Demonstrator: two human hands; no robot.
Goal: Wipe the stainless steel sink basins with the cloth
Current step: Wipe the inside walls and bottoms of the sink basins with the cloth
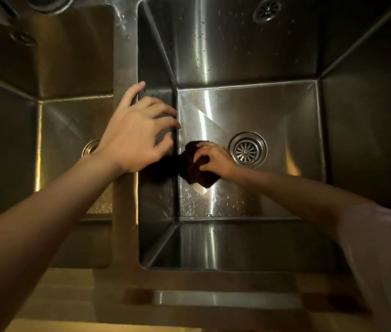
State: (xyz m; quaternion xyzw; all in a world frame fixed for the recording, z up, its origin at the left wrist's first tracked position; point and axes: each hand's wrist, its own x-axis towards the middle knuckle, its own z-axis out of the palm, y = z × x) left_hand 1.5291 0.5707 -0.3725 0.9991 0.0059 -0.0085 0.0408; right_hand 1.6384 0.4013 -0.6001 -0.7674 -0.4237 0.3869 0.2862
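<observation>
In the right basin, my right hand presses a dark cloth flat on the floor, just left of the drain. My left hand rests spread on the divider, holding nothing and hiding the cloth's left edge. The cloth is folded, nearly black.

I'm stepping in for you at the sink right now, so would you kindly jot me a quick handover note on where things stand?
Right hand: down in the right basin, pressing the dark cloth onto the floor, left of the drain.
Left hand: empty, braced on the divider between the basins, fingers spread over its edge.
Done: hard to judge; wiping is under way on the right basin's floor.
Left: water beads show on the floor nearer you and on the far wall. The left basin has no cloth in it and likely remains to be wiped.
</observation>
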